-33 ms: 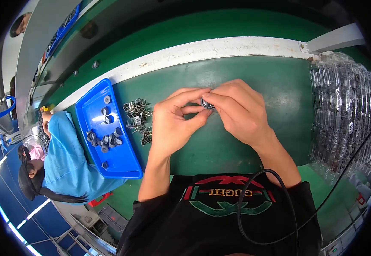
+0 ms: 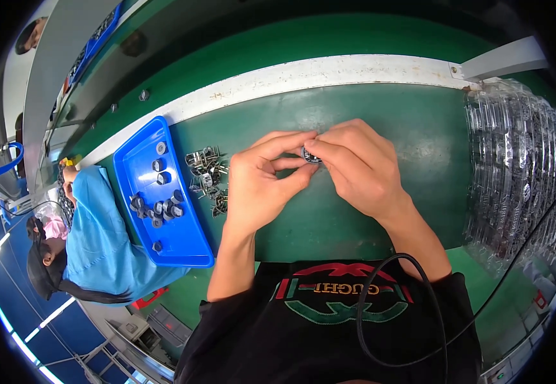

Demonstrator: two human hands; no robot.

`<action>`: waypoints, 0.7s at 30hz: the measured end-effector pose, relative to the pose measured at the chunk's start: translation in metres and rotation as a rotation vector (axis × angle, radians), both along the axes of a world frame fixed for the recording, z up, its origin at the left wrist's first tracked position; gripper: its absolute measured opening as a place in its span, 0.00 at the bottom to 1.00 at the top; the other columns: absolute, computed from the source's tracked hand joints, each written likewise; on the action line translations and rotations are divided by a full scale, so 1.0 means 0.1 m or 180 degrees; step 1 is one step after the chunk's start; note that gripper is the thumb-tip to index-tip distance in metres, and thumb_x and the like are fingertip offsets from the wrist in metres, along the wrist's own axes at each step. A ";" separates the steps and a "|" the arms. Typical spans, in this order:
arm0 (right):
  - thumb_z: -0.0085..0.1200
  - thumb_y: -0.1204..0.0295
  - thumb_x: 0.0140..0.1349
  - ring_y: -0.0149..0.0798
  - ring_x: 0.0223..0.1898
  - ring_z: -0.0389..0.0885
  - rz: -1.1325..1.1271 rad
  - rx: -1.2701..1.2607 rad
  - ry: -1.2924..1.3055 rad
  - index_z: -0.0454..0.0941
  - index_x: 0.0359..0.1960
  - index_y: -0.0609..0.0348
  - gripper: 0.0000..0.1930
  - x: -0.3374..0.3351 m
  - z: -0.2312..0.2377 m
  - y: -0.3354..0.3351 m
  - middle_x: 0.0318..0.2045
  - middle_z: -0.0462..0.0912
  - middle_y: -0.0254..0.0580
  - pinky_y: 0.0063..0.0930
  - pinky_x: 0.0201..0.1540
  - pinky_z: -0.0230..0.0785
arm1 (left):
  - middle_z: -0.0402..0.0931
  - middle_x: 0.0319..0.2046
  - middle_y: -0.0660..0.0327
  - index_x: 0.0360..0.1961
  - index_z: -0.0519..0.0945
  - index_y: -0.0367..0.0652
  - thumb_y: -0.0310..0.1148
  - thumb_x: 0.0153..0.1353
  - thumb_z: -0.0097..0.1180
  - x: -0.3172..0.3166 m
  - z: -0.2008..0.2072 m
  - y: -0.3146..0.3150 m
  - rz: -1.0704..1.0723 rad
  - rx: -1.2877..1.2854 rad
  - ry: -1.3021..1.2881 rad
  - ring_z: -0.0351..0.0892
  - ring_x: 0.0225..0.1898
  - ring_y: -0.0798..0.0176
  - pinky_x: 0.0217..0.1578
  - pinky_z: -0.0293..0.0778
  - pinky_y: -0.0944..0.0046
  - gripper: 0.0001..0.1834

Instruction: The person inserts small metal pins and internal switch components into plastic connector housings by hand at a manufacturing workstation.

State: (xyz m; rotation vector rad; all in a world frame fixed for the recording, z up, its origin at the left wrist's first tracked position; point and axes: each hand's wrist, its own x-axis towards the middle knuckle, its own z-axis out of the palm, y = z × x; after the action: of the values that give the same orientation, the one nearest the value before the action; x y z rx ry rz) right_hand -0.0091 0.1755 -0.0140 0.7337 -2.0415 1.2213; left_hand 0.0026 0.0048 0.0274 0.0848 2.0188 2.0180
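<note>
Round dark part (image 2: 310,155), shiny at the rim, is held over the green worktop (image 2: 428,160), between our 2 hands. With our left hand (image 2: 260,182) we pinch its edge; with our right hand (image 2: 366,171) we grip it too, hiding much of it. To our left, pronged metal pieces (image 2: 208,180) lie loose beside a blue tray (image 2: 185,243) bearing dark caps (image 2: 177,197). At our right we see stacked clear plastic packs (image 2: 515,173); beyond the tray, a co-worker in blue (image 2: 105,240).

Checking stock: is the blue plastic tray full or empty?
Partly filled: small dark round parts lie in the blue plastic tray, between bare patches.
</note>
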 end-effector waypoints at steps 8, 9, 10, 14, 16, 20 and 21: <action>0.60 0.84 0.41 0.40 0.26 0.79 0.0165 -0.0264 -0.0131 0.81 0.32 0.65 0.13 0.06 0.09 -0.05 0.29 0.80 0.41 0.27 0.24 0.72 | 0.79 0.49 0.54 0.51 0.83 0.36 0.13 0.50 0.65 0.07 0.14 -0.05 0.0054 -0.0309 0.0064 0.82 0.44 0.67 0.45 0.84 0.68 0.24; 0.60 0.84 0.41 0.40 0.26 0.79 0.0199 -0.0476 -0.0393 0.81 0.33 0.65 0.13 0.09 0.14 -0.04 0.29 0.80 0.41 0.28 0.24 0.72 | 0.79 0.49 0.53 0.51 0.83 0.36 0.13 0.50 0.65 0.07 0.15 -0.06 -0.0004 -0.0395 0.0311 0.82 0.44 0.67 0.45 0.84 0.68 0.24; 0.61 0.84 0.41 0.40 0.26 0.79 0.0230 -0.0687 -0.0655 0.81 0.33 0.65 0.13 0.10 0.18 -0.04 0.29 0.80 0.42 0.28 0.24 0.72 | 0.79 0.49 0.53 0.51 0.83 0.36 0.13 0.50 0.65 0.07 0.16 -0.07 -0.0006 -0.0387 0.0304 0.82 0.44 0.67 0.45 0.84 0.68 0.24; 0.61 0.82 0.41 0.39 0.26 0.80 0.0136 -0.0691 -0.0421 0.81 0.32 0.65 0.13 0.09 0.17 -0.05 0.30 0.80 0.42 0.27 0.24 0.72 | 0.79 0.48 0.53 0.51 0.83 0.37 0.12 0.50 0.65 0.08 0.17 -0.06 0.0000 -0.0131 0.0233 0.83 0.43 0.66 0.45 0.84 0.68 0.24; 0.62 0.79 0.42 0.38 0.26 0.79 0.0004 -0.0086 0.0158 0.80 0.33 0.66 0.13 0.06 0.14 -0.02 0.30 0.80 0.41 0.26 0.24 0.72 | 0.80 0.47 0.53 0.51 0.83 0.37 0.12 0.50 0.64 0.11 0.19 -0.02 0.0031 -0.0106 0.0188 0.83 0.43 0.65 0.45 0.84 0.68 0.24; 0.61 0.77 0.42 0.37 0.27 0.79 -0.0029 0.0062 0.0150 0.79 0.33 0.66 0.13 0.10 0.10 -0.04 0.30 0.78 0.40 0.25 0.23 0.72 | 0.80 0.46 0.54 0.50 0.83 0.35 0.11 0.51 0.64 0.12 0.20 0.04 0.0178 -0.0689 0.0289 0.83 0.44 0.64 0.45 0.84 0.67 0.23; 0.61 0.76 0.42 0.37 0.27 0.78 -0.0065 0.0209 0.0099 0.79 0.33 0.66 0.14 0.13 0.11 -0.05 0.30 0.78 0.39 0.26 0.24 0.72 | 0.80 0.46 0.55 0.49 0.83 0.35 0.11 0.51 0.64 0.12 0.20 0.05 0.0190 -0.0825 0.0315 0.83 0.44 0.64 0.46 0.84 0.66 0.22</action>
State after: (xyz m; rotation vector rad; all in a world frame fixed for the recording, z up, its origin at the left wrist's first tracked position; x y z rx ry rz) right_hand 0.0035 0.1708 -0.0032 0.7562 -2.0670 1.1290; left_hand 0.0146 0.0100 0.0476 0.0723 2.3523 1.7990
